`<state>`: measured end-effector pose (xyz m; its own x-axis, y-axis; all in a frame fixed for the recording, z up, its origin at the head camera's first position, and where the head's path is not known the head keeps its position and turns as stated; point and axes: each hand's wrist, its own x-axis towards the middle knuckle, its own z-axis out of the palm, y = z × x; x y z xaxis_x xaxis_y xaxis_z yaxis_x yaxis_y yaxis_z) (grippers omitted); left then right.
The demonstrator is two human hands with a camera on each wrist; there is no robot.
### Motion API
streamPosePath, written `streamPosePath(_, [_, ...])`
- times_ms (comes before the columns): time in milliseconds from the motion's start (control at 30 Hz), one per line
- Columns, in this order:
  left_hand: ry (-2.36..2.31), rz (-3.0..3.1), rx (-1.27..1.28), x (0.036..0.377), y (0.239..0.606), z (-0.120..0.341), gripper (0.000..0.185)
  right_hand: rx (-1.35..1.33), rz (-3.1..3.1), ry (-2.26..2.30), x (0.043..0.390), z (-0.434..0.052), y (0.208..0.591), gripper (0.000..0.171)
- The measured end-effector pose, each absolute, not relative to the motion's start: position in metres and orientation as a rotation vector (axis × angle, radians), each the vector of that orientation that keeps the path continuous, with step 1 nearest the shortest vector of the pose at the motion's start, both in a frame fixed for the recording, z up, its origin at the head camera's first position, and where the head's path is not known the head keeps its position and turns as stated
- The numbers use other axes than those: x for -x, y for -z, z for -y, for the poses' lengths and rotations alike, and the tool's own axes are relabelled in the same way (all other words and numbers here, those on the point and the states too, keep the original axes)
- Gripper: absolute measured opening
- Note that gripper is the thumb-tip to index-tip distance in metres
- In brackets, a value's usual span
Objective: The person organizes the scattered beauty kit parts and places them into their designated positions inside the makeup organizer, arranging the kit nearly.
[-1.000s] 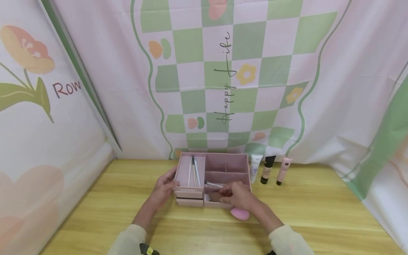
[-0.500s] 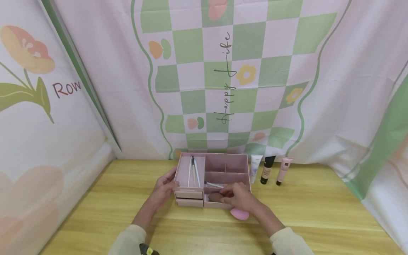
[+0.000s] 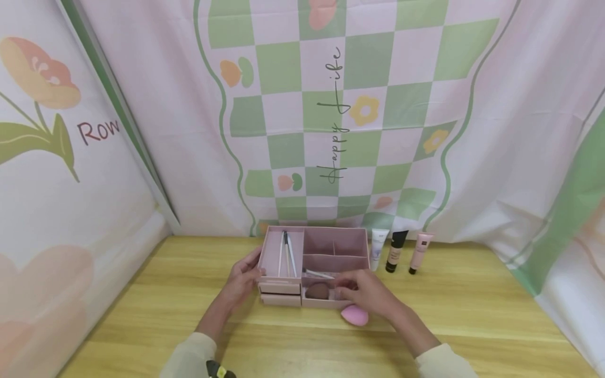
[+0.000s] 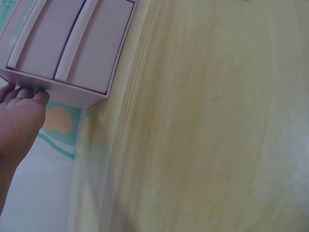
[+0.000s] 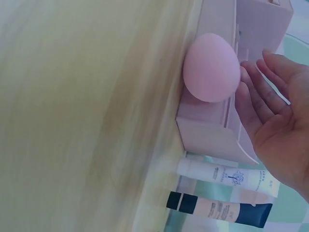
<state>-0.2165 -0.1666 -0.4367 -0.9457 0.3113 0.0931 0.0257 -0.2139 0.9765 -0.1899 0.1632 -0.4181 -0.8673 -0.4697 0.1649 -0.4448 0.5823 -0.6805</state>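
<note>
A pink organizer box (image 3: 280,288) with two small front drawers stands mid-table. My left hand (image 3: 242,282) grips its left side, thumb at the rim; in the left wrist view the fingertips (image 4: 29,93) rest on the edge of the box (image 4: 72,48). A brown makeup sponge (image 3: 319,290) lies in the front compartment. My right hand (image 3: 366,294) hovers just right of it, fingers straight and empty. A pink egg-shaped sponge (image 3: 354,315) lies on the table against the box front, close below the right hand (image 5: 270,111), also seen as the pink sponge (image 5: 211,67).
Thin brushes (image 3: 285,254) lie in the box's left compartment. Three cosmetic tubes stand to the right of the box: white (image 3: 379,247), black-capped (image 3: 396,252) and pink (image 3: 420,252). Patterned cloth walls close in the wooden table (image 3: 472,315) at the back and sides.
The right hand has let go of the brown sponge in the front compartment and drawn back to the right, uncovering it. The left hand stays on the box.
</note>
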Motion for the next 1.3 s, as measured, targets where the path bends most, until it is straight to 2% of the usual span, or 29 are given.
streamPosePath(333, [-2.287, -1.860, -0.375, 0.218, 0.437, 0.166, 0.076, 0.854, -2.804, 1.160, 0.179, -0.175, 0.409, 0.023])
streamPosePath(833, [-2.287, -1.856, -0.374, 0.218, 0.438, 0.165, 0.075, 0.923, -2.911, 1.017, 0.164, -0.201, 0.416, 0.021])
streamPosePath(1300, [-2.286, -1.845, -0.405, 0.219, 0.439, 0.166, 0.076, 0.844, -2.952, 0.860, 0.151, -0.203, 0.425, 0.029])
